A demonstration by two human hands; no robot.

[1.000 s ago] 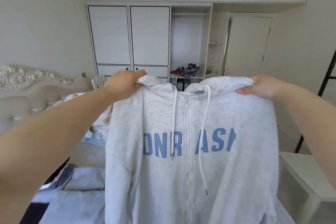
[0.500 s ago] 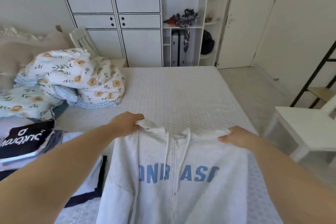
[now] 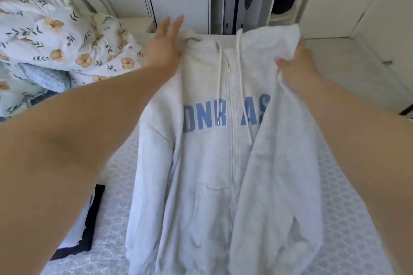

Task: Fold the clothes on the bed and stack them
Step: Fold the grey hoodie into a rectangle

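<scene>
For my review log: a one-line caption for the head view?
Light grey zip hoodie laid on white bed; left hand open, right hand folding shoulder inward.

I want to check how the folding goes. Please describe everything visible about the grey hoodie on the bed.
The grey hoodie is pale heather fleece with a white front zip, two white drawstrings, a front pocket and blue letters across the chest. It lies front up on the white bed. Its right side is folded inward, covering part of the letters. The right hand grips that side near the shoulder; the open left hand is at the other shoulder.
</scene>
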